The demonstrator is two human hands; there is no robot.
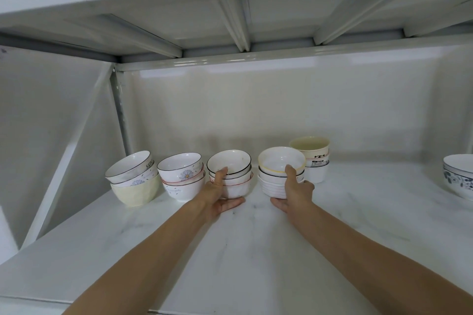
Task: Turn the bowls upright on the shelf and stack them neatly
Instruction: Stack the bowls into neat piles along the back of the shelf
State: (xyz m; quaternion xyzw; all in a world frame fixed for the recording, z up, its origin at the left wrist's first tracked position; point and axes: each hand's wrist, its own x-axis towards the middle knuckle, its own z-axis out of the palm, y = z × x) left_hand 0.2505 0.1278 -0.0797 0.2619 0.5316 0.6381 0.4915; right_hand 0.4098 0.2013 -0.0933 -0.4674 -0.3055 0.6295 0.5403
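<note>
Both hands are on bowl stacks right now, on a white marble-look shelf [256, 238]. The left hand [220, 197] has its grip on the middle stack [230, 174]: thumb hooked over the rim of the top black-rimmed bowl, fingers tucked under the bottom bowl. Three bowls in that pile as far as I can tell, all upright, the lowest one with a reddish rim. The right hand [294, 192] is doing the same to the next stack [280, 174] just to the right, thumb over the yellow-rimmed top bowl, fingers under the ribbed white bowl at the bottom. So both grips are closed around their stacks.

Further left there's a daisy-pattern stack [183, 176], sitting upright and just beside the one the left hand holds. Far left is a leaning stack [133, 179]: a cream bowl at the bottom with two bowls tilted inside it. Behind the right-hand pile, toward the back wall, stands a taller stack [313, 158] topped by a cream cup-like bowl. Way over at the right edge, well apart, is a blue-patterned bowl [459, 176], partly cut off.
</note>
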